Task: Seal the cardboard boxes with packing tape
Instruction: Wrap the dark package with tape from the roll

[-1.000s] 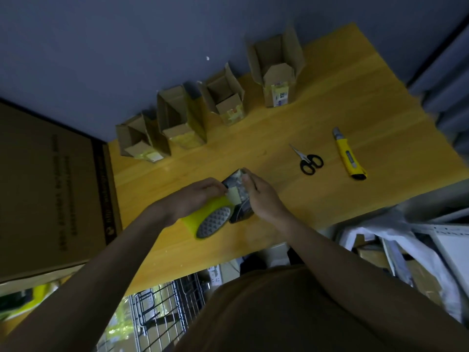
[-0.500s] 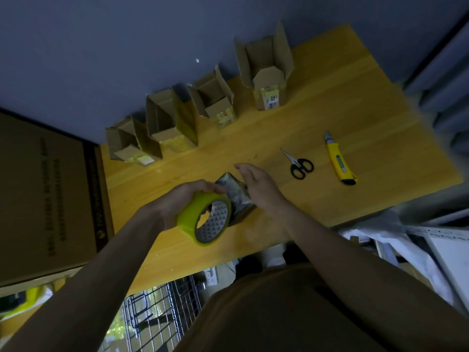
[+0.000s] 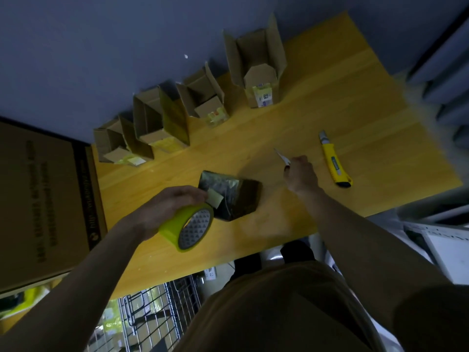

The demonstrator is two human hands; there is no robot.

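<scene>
My left hand (image 3: 167, 207) grips a yellow roll of packing tape (image 3: 187, 228) above the table's front edge. A short strip of tape (image 3: 215, 199) runs from the roll onto a small dark box (image 3: 229, 196) lying on the wooden table (image 3: 355, 102). My right hand (image 3: 302, 174) is to the right of that box, with its fingers curled over the scissors (image 3: 281, 156); only the blade tips show beyond the hand. Several open cardboard boxes (image 3: 256, 72) stand in a row along the back edge.
A yellow utility knife (image 3: 333, 161) lies right of my right hand. A large flat carton (image 3: 43, 199) leans at the left. A wire rack (image 3: 157, 316) sits below the table's front edge, and white clutter (image 3: 444, 245) lies at the lower right.
My right hand left the dark box and moved right onto the scissors. My left hand stayed near the box, with the tape roll in it and a strip stretched to the box.
</scene>
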